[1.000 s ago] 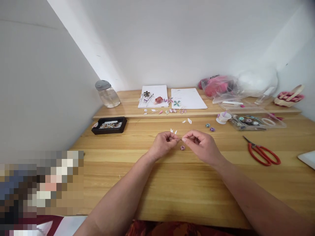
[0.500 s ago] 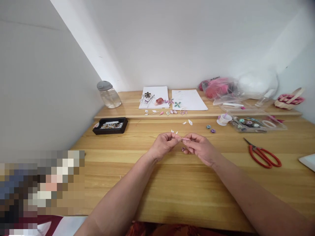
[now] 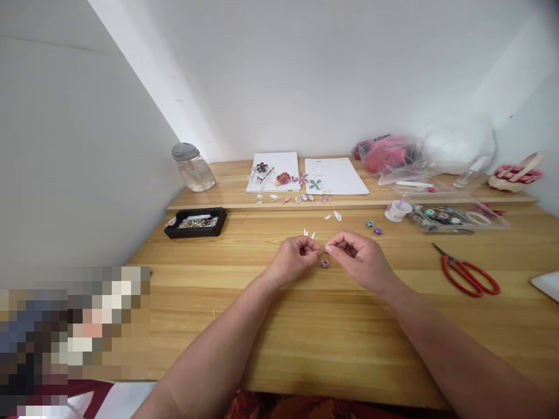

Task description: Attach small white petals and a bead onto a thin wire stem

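My left hand (image 3: 297, 256) and my right hand (image 3: 358, 257) are close together above the wooden table (image 3: 332, 337), both pinched closed. A tiny thin piece (image 3: 324, 252) shows between their fingertips, too small to make out. Just below the fingertips a small purple spool (image 3: 325, 263) lies on the table. Behind my left hand are small white petal pieces (image 3: 309, 234). Two more white petals (image 3: 338, 216) rest farther back. Blue (image 3: 370, 224) and violet (image 3: 378, 231) spools sit beyond my right hand.
Red-handled scissors (image 3: 469, 273) lie at the right. A black tray (image 3: 195, 227) of beads is at the left. Behind stand a bottle (image 3: 194, 169), paper sheets (image 3: 336, 177) with flower pieces, a clear box (image 3: 458, 220), a white spool (image 3: 398, 210) and a small basket (image 3: 515, 177).
The fingers of my right hand have shifted and curled, and the pink piece at its fingertips no longer shows. The purple spool below is now in fuller view.
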### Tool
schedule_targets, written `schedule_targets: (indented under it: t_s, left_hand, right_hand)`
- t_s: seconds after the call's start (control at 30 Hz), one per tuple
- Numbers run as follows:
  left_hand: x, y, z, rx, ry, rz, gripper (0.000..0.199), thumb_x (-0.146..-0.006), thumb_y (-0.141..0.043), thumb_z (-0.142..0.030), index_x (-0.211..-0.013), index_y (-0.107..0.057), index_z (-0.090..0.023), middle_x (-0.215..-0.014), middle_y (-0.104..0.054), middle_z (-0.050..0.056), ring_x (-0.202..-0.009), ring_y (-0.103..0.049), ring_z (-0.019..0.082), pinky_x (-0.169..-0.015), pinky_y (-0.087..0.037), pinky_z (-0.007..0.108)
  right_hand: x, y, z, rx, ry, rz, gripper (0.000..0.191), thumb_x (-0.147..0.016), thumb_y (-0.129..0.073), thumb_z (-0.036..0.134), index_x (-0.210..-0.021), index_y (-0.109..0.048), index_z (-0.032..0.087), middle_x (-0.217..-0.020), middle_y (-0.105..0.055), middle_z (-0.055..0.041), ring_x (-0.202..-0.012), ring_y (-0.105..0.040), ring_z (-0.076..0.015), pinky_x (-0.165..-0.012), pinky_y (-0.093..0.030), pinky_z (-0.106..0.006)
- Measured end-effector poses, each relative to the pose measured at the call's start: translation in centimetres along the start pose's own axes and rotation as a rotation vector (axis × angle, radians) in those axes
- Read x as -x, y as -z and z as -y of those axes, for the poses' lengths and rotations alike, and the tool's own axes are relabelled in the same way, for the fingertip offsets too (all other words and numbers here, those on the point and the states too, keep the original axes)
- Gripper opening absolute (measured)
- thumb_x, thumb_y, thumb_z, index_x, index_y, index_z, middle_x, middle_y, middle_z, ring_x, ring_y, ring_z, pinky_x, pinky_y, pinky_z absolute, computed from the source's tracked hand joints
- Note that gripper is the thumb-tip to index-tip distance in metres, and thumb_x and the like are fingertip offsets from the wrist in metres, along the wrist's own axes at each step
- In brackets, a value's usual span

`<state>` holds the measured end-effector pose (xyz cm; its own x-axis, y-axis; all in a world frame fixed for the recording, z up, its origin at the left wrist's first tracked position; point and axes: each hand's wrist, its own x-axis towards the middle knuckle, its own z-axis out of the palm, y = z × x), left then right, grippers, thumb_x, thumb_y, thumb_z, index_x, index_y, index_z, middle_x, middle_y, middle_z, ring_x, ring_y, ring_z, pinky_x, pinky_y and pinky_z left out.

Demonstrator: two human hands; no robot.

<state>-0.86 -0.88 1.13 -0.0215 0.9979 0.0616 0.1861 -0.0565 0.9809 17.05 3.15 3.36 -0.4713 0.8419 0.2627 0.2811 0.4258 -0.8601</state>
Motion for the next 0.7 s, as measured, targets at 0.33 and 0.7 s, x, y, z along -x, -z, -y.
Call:
schedule_targets:
  t_s: [0.33,0.7]
  left_hand:
    - [0.5,0.3,-1.2,0.284,0.081,0.143,0.028,-0.078,-0.071,-0.042,-0.081,-0.064,-0.015,-0.063,-0.059,-0.003,-0.053,-0.043,0.005,-0.056,-0.032,0.021]
    - [-0.5,0.1,0.2,0.22,0.03,-0.167,0.036,-0.072,-0.074,-0.047,-0.078,-0.063,-0.013,-0.067,-0.055,-0.002,-0.058,-0.039,0.007,-0.055,-0.027,0.022]
  right_hand:
    - [-1.0,-0.2,-1.2,-0.307,-0.275,0.044,0.033,-0.07,-0.075,0.049,-0.076,-0.065,0.018,-0.065,-0.06,0.0011,-0.048,-0.039,-0.0071,-0.046,-0.031,-0.024]
    - [0.3,-1.0,-0.1,-0.08,-0.145,0.086,0.019,-0.08,-0.067,0.037,-0.074,-0.065,0.018,-0.063,-0.061,0.0003,-0.054,-0.046,-0.0104,-0.053,-0.036,-0.025]
